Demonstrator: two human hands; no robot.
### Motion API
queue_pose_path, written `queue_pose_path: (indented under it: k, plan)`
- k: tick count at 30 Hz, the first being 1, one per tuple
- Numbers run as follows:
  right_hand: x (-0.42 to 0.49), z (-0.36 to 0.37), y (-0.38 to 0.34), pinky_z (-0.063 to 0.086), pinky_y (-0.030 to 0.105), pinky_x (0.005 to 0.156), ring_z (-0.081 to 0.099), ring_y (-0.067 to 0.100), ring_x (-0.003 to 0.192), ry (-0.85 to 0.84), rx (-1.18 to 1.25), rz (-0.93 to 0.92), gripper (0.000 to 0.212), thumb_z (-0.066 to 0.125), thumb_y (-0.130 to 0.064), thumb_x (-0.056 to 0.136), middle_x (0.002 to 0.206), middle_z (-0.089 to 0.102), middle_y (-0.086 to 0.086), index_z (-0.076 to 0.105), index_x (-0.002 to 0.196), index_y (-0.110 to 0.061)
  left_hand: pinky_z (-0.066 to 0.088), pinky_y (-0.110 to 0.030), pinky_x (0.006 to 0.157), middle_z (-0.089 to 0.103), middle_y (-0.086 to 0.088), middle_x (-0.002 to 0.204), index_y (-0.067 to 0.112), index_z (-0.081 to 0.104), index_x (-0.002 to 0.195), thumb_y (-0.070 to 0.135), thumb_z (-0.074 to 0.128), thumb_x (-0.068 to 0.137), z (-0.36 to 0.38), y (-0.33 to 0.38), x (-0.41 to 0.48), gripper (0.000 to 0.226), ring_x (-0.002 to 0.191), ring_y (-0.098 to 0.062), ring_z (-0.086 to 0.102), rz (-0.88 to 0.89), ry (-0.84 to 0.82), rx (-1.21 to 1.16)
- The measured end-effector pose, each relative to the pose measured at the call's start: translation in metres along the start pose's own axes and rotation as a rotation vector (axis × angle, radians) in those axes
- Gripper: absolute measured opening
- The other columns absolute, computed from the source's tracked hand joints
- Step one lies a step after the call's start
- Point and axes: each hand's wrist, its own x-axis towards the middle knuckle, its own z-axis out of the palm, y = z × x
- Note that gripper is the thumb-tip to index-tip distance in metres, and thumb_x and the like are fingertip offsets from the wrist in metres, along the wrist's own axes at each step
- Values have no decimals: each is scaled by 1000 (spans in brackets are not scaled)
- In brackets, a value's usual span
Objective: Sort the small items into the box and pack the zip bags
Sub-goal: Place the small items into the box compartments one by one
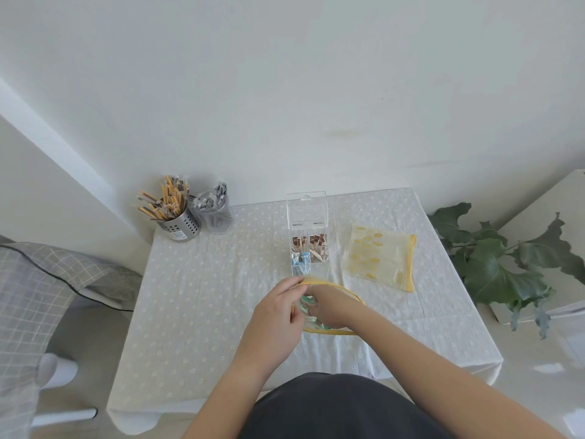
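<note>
- The near zip bag [332, 333] is being worked at the front of the table [205, 296], just in front of the box [308, 248], with its yellow-trimmed mouth propped open.
- The rim of the mouth is pinched by the left hand [278, 315], thumb and forefinger closed on the yellow edge.
- The right hand [330, 307] is sunk into the bag, fingers bent down among teal packets [307, 303]; whether 1 is actually grasped cannot be told.
- The box is seen with its lid [306, 207] swung up; brown packets are lodged in the far compartments, blue ones nearer on the left.
- A second zip bag [376, 256] is laid flat just right of the box, untouched.
- The step is judged to be this: teal packets are being drawn out for sorting.
- For a clean pull, the mouth should be held wide and taut, so the soft film is not dragged along.
- Only a few packets should be taken at once, lifted clear of the rim, and dropped into 1 compartment alone, unmixed with brown or blue.
</note>
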Motion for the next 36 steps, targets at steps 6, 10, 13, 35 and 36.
queue_pose_path:
  k: [6, 10, 13, 35, 36]
  plan:
    - [-1, 4, 3, 46, 30, 93, 59, 22, 125, -25, 39, 50, 51, 50, -21, 102, 145, 57, 1, 43, 152, -23, 51, -19, 96, 47, 31, 148, 35, 64, 140, 3, 51, 99, 0, 3, 0, 54, 106, -20, 65, 4, -7, 17]
    - [-3, 6, 4, 46, 29, 88, 58, 25, 123, -29, 24, 93, 54, 51, -10, 100, 142, 56, 5, 39, 152, -13, 45, -8, 89, 45, 41, 137, 34, 64, 140, 2, 51, 98, 0, 2, 0, 54, 89, -5, 63, -1, -13, 9]
    - [-1, 7, 5, 44, 27, 69, 61, 23, 93, -28, -19, 102, 45, 53, -9, 97, 117, 64, 8, 46, 141, -8, 48, -11, 90, 43, 46, 132, 33, 65, 140, 2, 51, 98, -2, 2, 0, 54, 86, 3, 59, 0, -14, 4]
    - [10, 19, -1, 43, 29, 55, 55, 20, 63, 110, -84, 111, 23, 52, -8, 94, 72, 60, -2, 71, 105, -14, 52, -17, 95, 49, 30, 145, 31, 65, 139, 1, 51, 98, -1, -3, 1, 52, 99, -5, 61, 9, 8, 22]
    - [11, 20, -1, 41, 27, 52, 52, 20, 59, 115, -79, 111, 24, 52, -7, 93, 68, 58, -3, 73, 103, -14, 52, -18, 95, 49, 30, 145, 31, 65, 139, 2, 51, 98, -1, -4, 1, 52, 97, -5, 61, 2, 12, 22]
